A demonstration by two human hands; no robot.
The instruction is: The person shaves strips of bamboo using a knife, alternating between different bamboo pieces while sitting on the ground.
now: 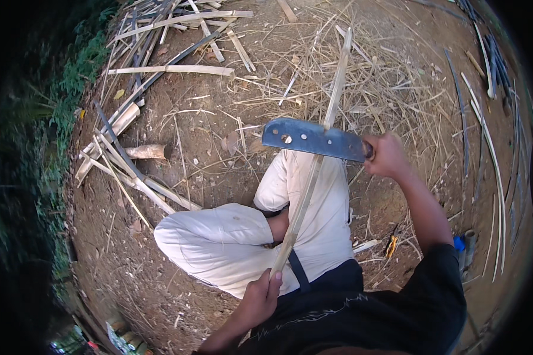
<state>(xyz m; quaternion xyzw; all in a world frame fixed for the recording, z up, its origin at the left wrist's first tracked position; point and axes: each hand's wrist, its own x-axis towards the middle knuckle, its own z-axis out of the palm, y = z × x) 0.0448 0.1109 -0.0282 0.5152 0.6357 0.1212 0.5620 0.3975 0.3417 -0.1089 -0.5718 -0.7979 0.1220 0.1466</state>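
Note:
My left hand (260,299) is closed round the lower end of a long bamboo strip (305,204), close to my waist. The strip slants up and away over my leg, its far end above the shavings. In my right hand (388,157) is the handle of a machete (311,139), a broad dark blade with several round holes. The blade points left and lies across the strip, about level with my knee. It covers a short part of the strip, and whether its edge bites into the wood I cannot tell.
Thin bamboo shavings (373,89) litter the ground ahead. Split bamboo pieces (177,70) are heaped at the far left, with a short log (148,152) nearer. A yellow-handled tool (391,245) lies right of my leg. Long dark strips (498,71) lie far right; green plants (71,118) edge the left.

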